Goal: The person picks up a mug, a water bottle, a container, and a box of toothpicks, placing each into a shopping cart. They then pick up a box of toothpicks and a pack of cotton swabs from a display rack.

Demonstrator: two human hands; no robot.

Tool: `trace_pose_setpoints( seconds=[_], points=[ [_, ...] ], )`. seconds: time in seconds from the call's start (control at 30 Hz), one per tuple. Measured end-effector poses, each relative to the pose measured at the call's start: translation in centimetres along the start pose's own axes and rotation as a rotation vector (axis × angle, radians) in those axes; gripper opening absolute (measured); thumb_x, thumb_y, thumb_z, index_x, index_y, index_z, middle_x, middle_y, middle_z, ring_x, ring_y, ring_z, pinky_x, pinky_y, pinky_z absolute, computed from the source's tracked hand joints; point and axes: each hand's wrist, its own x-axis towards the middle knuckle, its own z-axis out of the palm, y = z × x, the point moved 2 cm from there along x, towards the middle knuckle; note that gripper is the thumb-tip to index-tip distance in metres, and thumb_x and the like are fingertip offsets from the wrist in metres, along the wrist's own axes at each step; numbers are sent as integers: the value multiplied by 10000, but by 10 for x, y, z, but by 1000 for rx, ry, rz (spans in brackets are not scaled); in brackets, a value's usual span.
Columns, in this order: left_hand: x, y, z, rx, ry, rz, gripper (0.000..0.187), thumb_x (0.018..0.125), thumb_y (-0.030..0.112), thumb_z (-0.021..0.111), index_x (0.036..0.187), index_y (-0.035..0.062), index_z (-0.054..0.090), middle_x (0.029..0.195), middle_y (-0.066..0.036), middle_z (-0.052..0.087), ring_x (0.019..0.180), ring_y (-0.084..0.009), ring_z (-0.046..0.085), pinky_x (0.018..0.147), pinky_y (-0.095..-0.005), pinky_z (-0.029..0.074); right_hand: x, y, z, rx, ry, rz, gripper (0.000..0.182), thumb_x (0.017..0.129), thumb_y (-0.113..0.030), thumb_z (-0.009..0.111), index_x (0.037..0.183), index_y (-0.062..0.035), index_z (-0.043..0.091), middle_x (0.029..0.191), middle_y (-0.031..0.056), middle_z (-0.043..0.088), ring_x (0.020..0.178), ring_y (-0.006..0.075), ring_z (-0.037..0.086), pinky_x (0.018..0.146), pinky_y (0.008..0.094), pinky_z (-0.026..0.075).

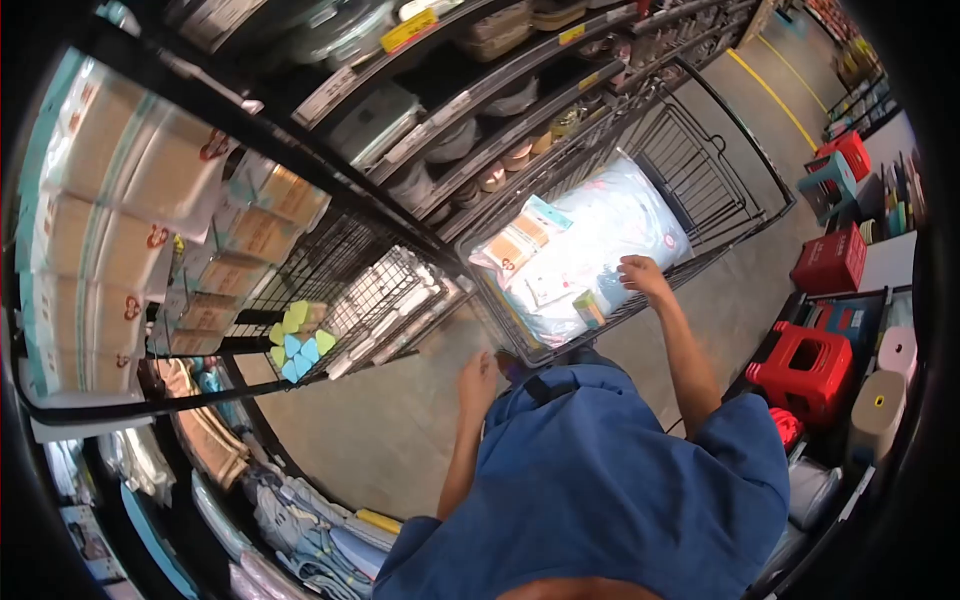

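My right hand [643,276] is over the near right side of a black wire shopping cart [735,225], beside a large white and pale blue plastic-wrapped package [610,235]. Its fingers are curled, and whether they touch the package or hold anything is too small to tell. A smaller orange-brown pack [515,247] lies on the left part of the large package, with a small green box [588,308] near the cart's close edge. My left hand [478,378] hangs low to the left of the cart, away from the goods, its fingers bent and blurred.
Hanging packs [110,230] fill a rack on the left, with folded cloths [300,520] below. Shelves of containers [450,140] run behind the cart. A red stool [803,370] and a dark red box [830,260] stand on the right. Grey floor [340,440] shows at left.
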Motion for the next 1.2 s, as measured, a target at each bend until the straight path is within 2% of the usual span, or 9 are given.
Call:
trace_pose_setpoints(
  seconds=[0.23,0.43,0.53,0.67,0.7,0.93,1.0,1.1,1.2],
  points=[
    [155,66,50,5,-1,294,266,853,176,548,1043,8,627,936,-223,657,901,-389,632,778,-433,500,23,-8,89,380,-353,203,361,894,-73,558,1221,52,468,1089,169,642,921,265,668,808,341,562],
    [252,64,84,331,-340,41,352,840,215,524,1070,-48,567,1065,-310,600,1024,-455,572,910,-484,453,68,-11,163,515,-503,328,358,895,-181,593,1182,6,490,1117,143,531,936,277,598,777,408,569],
    [261,68,89,485,-350,-30,419,832,220,533,1136,-69,519,1162,-335,549,1100,-465,531,970,-483,421,80,-17,182,410,-427,313,346,858,-243,618,1155,-95,520,1036,86,511,851,224,547,720,350,540],
    [270,52,99,528,-325,1,554,806,269,606,1228,-58,458,1277,-303,492,1197,-440,480,1003,-462,403,105,0,195,353,-392,353,362,826,-271,652,1133,-118,536,981,44,495,799,194,505,730,341,492],
    [274,44,101,548,-359,-32,713,796,303,650,1354,-28,355,1349,-276,441,1252,-427,432,1044,-458,369,105,2,195,397,-428,325,388,815,-279,662,1143,-114,535,1011,53,491,845,211,505,747,354,489],
    [285,42,95,577,-461,-207,968,743,400,693,1451,-25,187,1341,-276,471,1246,-406,463,1061,-416,364,93,17,187,497,-337,359,600,799,-260,666,1303,-43,425,1339,161,434,1176,345,463,895,447,450],
    [290,36,95,569,-424,-207,976,704,441,722,1427,-36,273,1308,-286,504,1219,-383,504,1039,-400,391,87,7,183,576,-428,323,566,821,-223,634,1314,-48,419,1282,176,498,1152,329,515,925,450,446],
    [289,36,96,549,-692,-126,881,655,491,734,1344,13,461,1170,-250,613,1102,-364,595,950,-381,463,84,3,179,580,-409,380,506,834,-193,606,1290,-53,440,1210,173,548,1074,307,570,909,456,469],
    [277,12,106,357,-531,-227,845,648,481,749,1303,19,483,1123,-245,635,1073,-332,619,936,-374,469,91,11,176,601,-481,411,488,831,-206,608,1265,-46,453,1172,174,561,1068,313,574,878,466,496]
  ],
)
